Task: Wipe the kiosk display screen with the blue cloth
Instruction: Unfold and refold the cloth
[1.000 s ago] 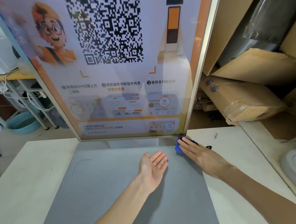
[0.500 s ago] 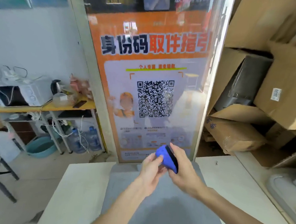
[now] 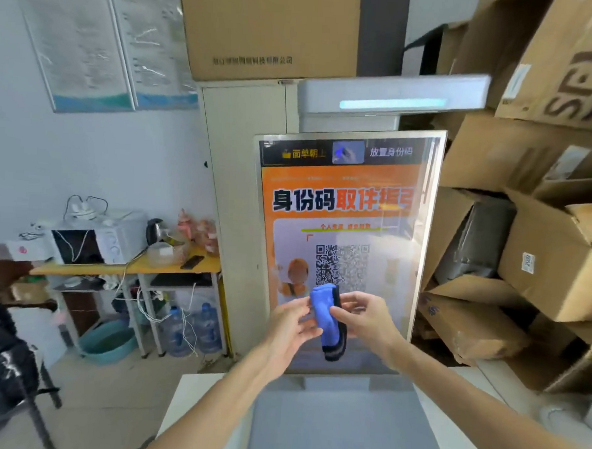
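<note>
Pinching the blue cloth (image 3: 326,315) lower centre, left grip (image 3: 291,323) and right grip (image 3: 363,317), kiosk screen (image 3: 346,210) lying open above, cloth hanging longer than before.

Boxes (image 3: 542,271) crowd right of screen (image 3: 343,206).

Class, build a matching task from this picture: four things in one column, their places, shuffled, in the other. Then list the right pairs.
Things
1 blue cloth
2 microwave
3 water bottles
4 cardboard boxes

Places
a on the floor under the yellow table
b stacked to the right of the kiosk screen
c held up in front of the kiosk screen
d on top of the yellow table

Pairs: 1-c, 2-d, 3-a, 4-b
</note>
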The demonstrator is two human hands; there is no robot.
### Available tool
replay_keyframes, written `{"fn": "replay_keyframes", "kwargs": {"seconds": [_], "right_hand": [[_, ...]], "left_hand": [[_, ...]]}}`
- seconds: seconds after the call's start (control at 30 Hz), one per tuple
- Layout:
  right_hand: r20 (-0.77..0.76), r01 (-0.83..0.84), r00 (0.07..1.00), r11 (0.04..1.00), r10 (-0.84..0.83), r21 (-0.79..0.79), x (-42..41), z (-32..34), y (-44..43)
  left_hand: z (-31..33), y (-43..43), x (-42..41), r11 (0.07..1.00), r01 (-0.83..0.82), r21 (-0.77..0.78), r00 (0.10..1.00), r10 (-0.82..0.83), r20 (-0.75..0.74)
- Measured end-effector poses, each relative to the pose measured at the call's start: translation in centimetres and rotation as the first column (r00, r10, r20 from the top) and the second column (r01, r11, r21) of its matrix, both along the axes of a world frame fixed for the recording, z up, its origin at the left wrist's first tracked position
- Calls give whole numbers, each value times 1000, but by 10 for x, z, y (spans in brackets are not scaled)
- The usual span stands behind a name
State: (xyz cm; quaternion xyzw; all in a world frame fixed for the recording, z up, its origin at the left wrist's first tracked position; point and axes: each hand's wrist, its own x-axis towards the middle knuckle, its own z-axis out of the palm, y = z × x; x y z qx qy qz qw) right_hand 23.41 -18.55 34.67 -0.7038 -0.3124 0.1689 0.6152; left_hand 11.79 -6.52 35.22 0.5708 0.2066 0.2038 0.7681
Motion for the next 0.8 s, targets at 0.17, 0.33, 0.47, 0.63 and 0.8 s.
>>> {"fn": "replay_keyframes", "kwargs": {"seconds": [0.17, 0.33, 0.47, 0.63, 0.8], "right_hand": [[-73, -74, 995, 997, 74, 11, -22, 48, 1], [-99, -51, 994, 999, 52, 16, -29, 81, 4], [-124, 51, 991, 997, -43, 58, -21, 96, -1], [-102, 53, 994, 996, -46, 67, -14, 103, -5], [-205, 24, 979, 993, 0, 115, -2, 106, -10]], "left_hand": [[38, 5, -19, 989, 143, 41, 986, -146, 84], [64, 5, -23, 971, -25, 238, 999, 17, 36], [80, 11, -24, 971, -37, 235, 999, 29, 38], [90, 8, -19, 924, -29, 382, 999, 13, 45], [94, 8, -11, 731, -33, 681, 998, -9, 58]]}}
